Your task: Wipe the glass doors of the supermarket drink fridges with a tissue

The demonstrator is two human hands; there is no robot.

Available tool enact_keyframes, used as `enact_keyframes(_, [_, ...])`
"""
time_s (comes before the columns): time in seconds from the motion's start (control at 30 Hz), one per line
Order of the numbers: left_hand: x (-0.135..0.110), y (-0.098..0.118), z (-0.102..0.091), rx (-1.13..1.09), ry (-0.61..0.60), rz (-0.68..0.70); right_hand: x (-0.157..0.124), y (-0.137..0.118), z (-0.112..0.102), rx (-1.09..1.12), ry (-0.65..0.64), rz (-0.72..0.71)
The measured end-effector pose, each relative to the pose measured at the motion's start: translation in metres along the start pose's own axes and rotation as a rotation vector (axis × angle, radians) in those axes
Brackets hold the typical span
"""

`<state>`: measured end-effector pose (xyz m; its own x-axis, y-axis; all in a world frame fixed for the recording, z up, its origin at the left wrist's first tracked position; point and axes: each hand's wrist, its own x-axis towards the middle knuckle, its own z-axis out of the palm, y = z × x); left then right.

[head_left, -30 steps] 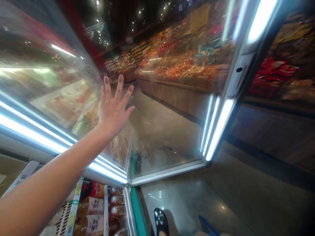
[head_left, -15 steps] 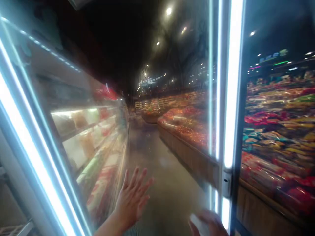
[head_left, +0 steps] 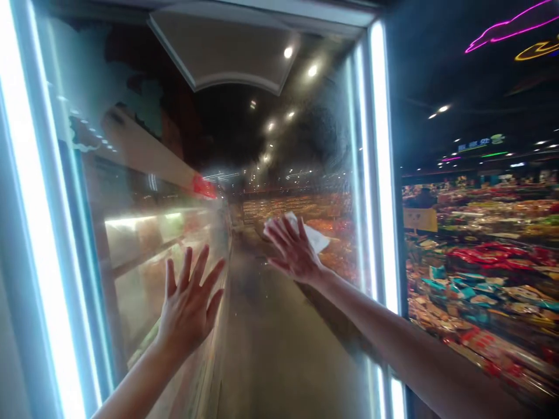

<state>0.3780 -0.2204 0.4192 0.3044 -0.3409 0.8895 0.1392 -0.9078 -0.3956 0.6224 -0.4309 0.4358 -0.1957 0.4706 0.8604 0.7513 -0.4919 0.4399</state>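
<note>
A fogged glass cooler door (head_left: 271, 326) fills the middle of the view, edged by bright light strips. My left hand (head_left: 188, 305) lies flat on the glass at lower left, fingers spread, holding nothing. My right hand (head_left: 293, 250) presses a white cloth (head_left: 312, 234) against the glass near the door's right frame, fingers stretched over the cloth. Both arms reach forward from the bottom of the view.
The door's lit right frame (head_left: 381, 192) stands upright beside my right arm. Through the glass an aisle runs away between shelves. Open bins of packaged goods (head_left: 480, 279) spread at the right. A lit cooler frame (head_left: 39, 244) runs down the left.
The view has swung up from the floor to the door. My right hand came up from the bottom edge with the cloth onto the glass. My left hand stays flat on the glass.
</note>
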Motion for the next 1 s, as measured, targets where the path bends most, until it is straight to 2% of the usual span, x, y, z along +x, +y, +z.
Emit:
enact_keyframes(0.03, [0.006, -0.005, 0.0, 0.01, 0.007, 0.003, 0.014, 0.0, -0.002, -0.003, 0.028, 0.066])
enact_keyframes(0.07, [0.01, -0.011, 0.0, 0.019, 0.014, 0.007, 0.021, -0.005, -0.001, 0.017, 0.033, 0.063])
enact_keyframes(0.1, [0.012, -0.016, 0.0, 0.028, 0.017, 0.011, 0.023, -0.014, 0.001, 0.054, 0.007, 0.002])
enact_keyframes(0.2, [0.01, -0.037, 0.0, 0.052, 0.013, 0.022, 0.021, -0.044, 0.01, 0.22, -0.176, -0.429])
enact_keyframes(0.27, [0.006, -0.052, 0.001, 0.075, 0.004, 0.026, 0.04, -0.048, 0.008, 0.247, -0.206, -0.567])
enact_keyframes(0.3, [0.006, -0.058, 0.002, 0.088, 0.005, 0.029, 0.059, -0.044, 0.003, 0.219, -0.188, -0.548])
enact_keyframes(0.37, [0.007, -0.07, 0.001, 0.103, 0.013, 0.029, 0.1, -0.035, -0.011, 0.133, -0.051, -0.335])
enact_keyframes(0.4, [0.009, -0.074, 0.0, 0.105, 0.022, 0.025, 0.116, -0.032, -0.017, 0.092, 0.01, -0.206])
enact_keyframes(0.43, [0.011, -0.077, -0.001, 0.105, 0.03, 0.019, 0.125, -0.032, -0.021, 0.074, 0.049, -0.143])
enact_keyframes(0.5, [0.014, -0.081, -0.006, 0.1, 0.039, 0.005, 0.119, -0.041, -0.019, 0.084, 0.009, -0.226])
enact_keyframes(0.6, [0.016, -0.087, -0.013, 0.1, 0.033, 0.01, 0.093, -0.057, -0.012, 0.139, -0.192, -0.611])
enact_keyframes(0.67, [0.017, -0.093, -0.017, 0.109, 0.026, 0.03, 0.103, -0.057, -0.015, 0.13, -0.25, -0.727])
enact_keyframes(0.7, [0.019, -0.097, -0.018, 0.119, 0.028, 0.04, 0.12, -0.053, -0.02, 0.106, -0.236, -0.715])
enact_keyframes(0.8, [0.022, -0.106, -0.02, 0.155, 0.049, 0.041, 0.18, -0.046, -0.035, -0.009, -0.028, -0.401])
enact_keyframes(0.87, [0.018, -0.11, -0.02, 0.167, 0.075, 0.013, 0.193, -0.057, -0.036, -0.021, 0.015, -0.315])
enact_keyframes(0.93, [0.009, -0.111, -0.021, 0.16, 0.092, -0.02, 0.175, -0.076, -0.027, 0.039, -0.076, -0.436])
enact_keyframes(1.0, [-0.001, -0.112, -0.022, 0.149, 0.097, -0.028, 0.152, -0.092, -0.017, 0.116, -0.247, -0.639])
